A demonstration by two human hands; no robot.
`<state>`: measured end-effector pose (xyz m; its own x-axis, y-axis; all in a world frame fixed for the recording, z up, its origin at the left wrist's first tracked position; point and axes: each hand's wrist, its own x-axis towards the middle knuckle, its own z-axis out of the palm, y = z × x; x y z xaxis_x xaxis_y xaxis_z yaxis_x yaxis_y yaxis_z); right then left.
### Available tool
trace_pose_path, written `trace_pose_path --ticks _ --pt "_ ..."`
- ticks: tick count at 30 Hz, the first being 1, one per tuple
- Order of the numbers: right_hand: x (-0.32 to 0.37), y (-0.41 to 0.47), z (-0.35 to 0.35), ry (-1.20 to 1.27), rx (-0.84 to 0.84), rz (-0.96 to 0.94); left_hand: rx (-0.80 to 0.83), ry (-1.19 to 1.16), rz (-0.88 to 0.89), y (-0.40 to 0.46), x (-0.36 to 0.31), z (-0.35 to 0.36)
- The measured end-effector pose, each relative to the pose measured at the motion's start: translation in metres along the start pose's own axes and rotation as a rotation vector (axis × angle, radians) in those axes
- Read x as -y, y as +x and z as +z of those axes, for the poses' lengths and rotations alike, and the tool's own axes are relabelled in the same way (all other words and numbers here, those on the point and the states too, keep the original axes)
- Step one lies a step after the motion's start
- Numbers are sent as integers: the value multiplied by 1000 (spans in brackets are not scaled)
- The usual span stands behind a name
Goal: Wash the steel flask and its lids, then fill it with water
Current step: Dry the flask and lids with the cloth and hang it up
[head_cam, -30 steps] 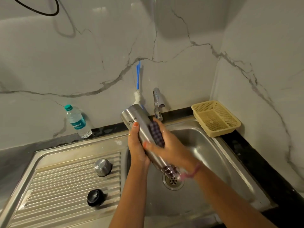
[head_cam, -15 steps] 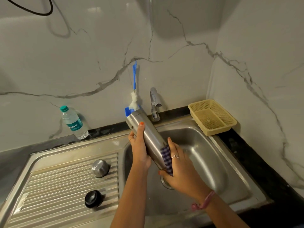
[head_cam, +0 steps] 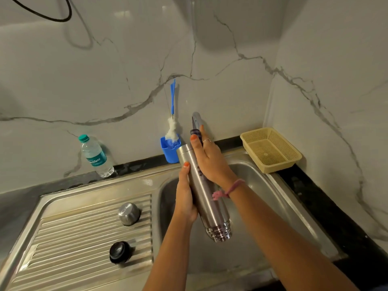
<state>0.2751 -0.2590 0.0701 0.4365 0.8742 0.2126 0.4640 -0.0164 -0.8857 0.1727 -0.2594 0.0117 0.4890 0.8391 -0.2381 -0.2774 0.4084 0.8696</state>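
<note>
The right hand (head_cam: pixel 206 158) has run its purple scrubber (head_cam: pixel 196 134) from the flask's threaded mouth up to the base end, toward 12 o'clock; the outside scrub looks nearly done. Its grip is clamped on the scrubber, pressed to the steel flask (head_cam: pixel 204 194). The left hand (head_cam: pixel 184 198) wraps the flask mid-body over the sink (head_cam: pixel 294 198), mouth tilted down. Both lids, steel cap (head_cam: pixel 128 213) and black stopper (head_cam: pixel 120 252), wait at 8 o'clock on the drainboard.

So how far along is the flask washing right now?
Midway. Both lids are off: the steel cap and black stopper sit on the drainboard. In hand: the left hand holds the flask mouth-down over the sink while the right hand rubs a scrubber near its base. Left: rinsing, the lids, filling; no water visibly runs.
</note>
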Motion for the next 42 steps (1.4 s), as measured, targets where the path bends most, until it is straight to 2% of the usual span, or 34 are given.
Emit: trace_pose_path --ticks 2,5,9,12,16,20,23,27,30,36,39,42 --pt "5 -13 3 -44 1 -65 -13 -18 11 3 0 0" --pt "-13 -59 7 -291 -3 -181 -2 -136 52 9 -4 -3" --pt "-42 -123 14 -499 -75 -240 -61 -199 -36 10 -6 -8" --pt "-38 -117 15 -487 -120 -190 -60 -184 -27 7 3 -6" --pt "-13 -50 10 -318 -107 -121 34 -132 2 0 11 0" --pt "2 2 5 -238 27 -70 25 -141 -31 -4 16 6" --pt "0 -25 4 -91 100 -65 -21 -182 37 2 7 1" --pt "-20 -97 -4 -324 124 -146 -41 -239 60 5 -1 -11" --pt "-39 -131 -2 -302 56 -171 -116 -235 40 5 -7 -12" --pt "-50 -136 -1 -202 -114 -62 -179 -131 40 0 -7 8" --pt "-53 -132 -3 -341 -162 -77 -175 38 128 4 -13 8" --pt "-55 -129 -3 -492 -164 -141 -205 -28 112 0 -14 13"
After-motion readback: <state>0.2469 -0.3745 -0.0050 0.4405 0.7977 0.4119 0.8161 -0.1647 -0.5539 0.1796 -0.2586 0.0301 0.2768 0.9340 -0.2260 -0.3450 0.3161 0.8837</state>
